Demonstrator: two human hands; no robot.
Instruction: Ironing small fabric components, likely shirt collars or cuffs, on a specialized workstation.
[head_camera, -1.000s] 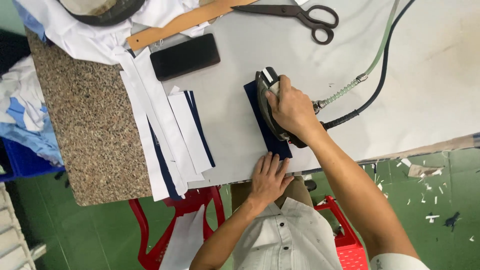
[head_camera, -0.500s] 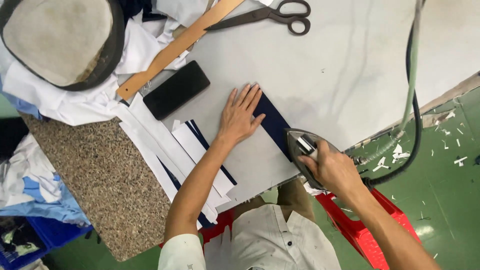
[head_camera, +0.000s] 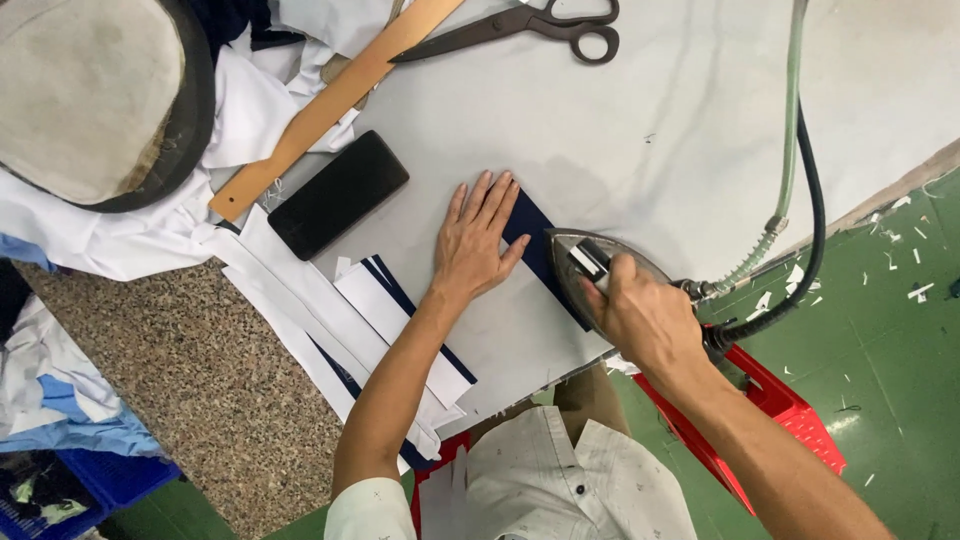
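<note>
On the pale grey bench, the left hand lies flat, fingers spread, on a smooth navy fabric strip while the right hand wraps its grip tight around the metal iron at the strip's near end, beside a black phone and steel scissors.

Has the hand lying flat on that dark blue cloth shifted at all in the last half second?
No. The left hand lies flat on the navy strip, just right of the black phone, as before; only the camera view has shifted.
</note>
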